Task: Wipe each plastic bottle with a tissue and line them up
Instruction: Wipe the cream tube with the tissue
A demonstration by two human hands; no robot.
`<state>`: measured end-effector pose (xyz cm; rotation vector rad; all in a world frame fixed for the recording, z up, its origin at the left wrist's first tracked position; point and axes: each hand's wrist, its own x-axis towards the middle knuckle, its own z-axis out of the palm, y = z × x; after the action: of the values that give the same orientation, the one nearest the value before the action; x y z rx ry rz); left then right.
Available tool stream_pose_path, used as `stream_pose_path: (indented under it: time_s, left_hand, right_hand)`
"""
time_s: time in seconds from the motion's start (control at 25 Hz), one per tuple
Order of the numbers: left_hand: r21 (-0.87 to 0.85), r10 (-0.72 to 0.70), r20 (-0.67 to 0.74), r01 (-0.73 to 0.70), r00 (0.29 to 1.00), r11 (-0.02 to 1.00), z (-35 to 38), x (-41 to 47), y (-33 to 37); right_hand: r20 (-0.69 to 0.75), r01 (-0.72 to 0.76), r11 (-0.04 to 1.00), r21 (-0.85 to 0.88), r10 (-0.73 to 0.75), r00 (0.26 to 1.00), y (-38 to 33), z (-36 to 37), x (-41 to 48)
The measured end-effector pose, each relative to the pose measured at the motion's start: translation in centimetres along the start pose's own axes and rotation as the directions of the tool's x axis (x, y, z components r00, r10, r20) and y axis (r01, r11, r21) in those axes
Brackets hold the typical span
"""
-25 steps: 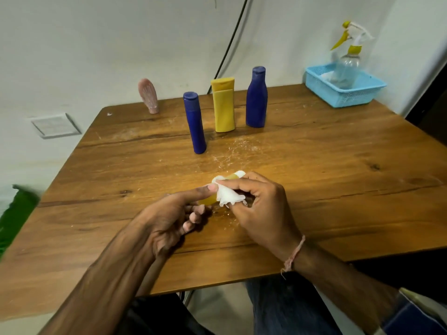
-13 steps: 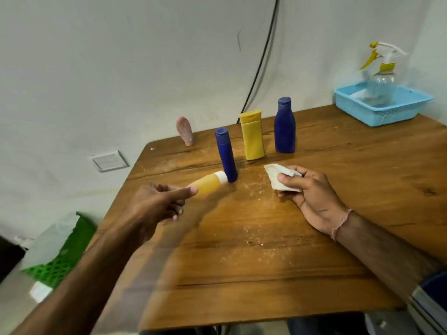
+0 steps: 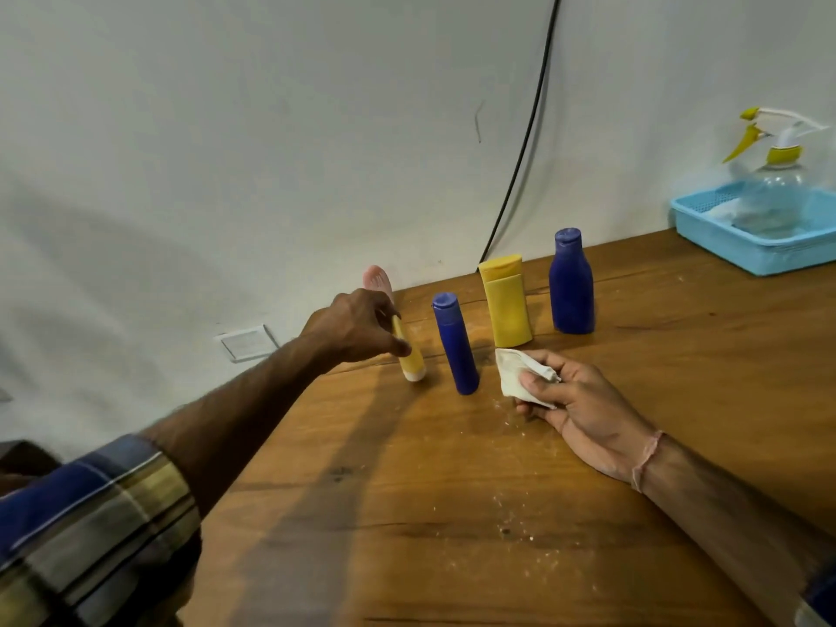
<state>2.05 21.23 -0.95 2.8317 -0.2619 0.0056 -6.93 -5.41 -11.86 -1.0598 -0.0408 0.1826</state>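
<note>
1. My left hand (image 3: 357,328) curls round a small, smooth yellow bottle (image 3: 409,355). Its white cap points down at the wooden tabletop (image 3: 452,513), slightly tilted.
2. My right hand (image 3: 583,409) pinches a crumpled white tissue (image 3: 520,373).
3. Beside the yellow bottle stand a slim blue bottle (image 3: 454,343), a flat yellow bottle (image 3: 504,303) and a broad-shouldered blue bottle (image 3: 571,282).
4. Pale crumbs speckle the grainy wood.
5. A perforated light-blue basket (image 3: 724,246) sits at the far right.

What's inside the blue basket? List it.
A clear spray bottle with a yellow trigger stands in the basket, with something white beside it. The near wall hides part of the floor, and the frame cuts off the basket's right end.
</note>
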Motion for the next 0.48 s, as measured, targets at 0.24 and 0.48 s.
stream_pose_path:
  time_s: [0.24,0.48]
  left_hand:
    - [-0.099,0.015,0.061,-0.009,0.998,0.995,0.7,1.0,0.1]
    - [-0.157,0.012,0.068,-0.001,0.998,0.988,1.8,1.1,-0.5]
  right_hand:
    - [0.028,0.008,1.0,0.027,-0.009,1.0,-0.2,0.2,-0.1]
    - [0.011,-0.015,0.999,-0.03,0.016,1.0,0.1,0.0,0.0]
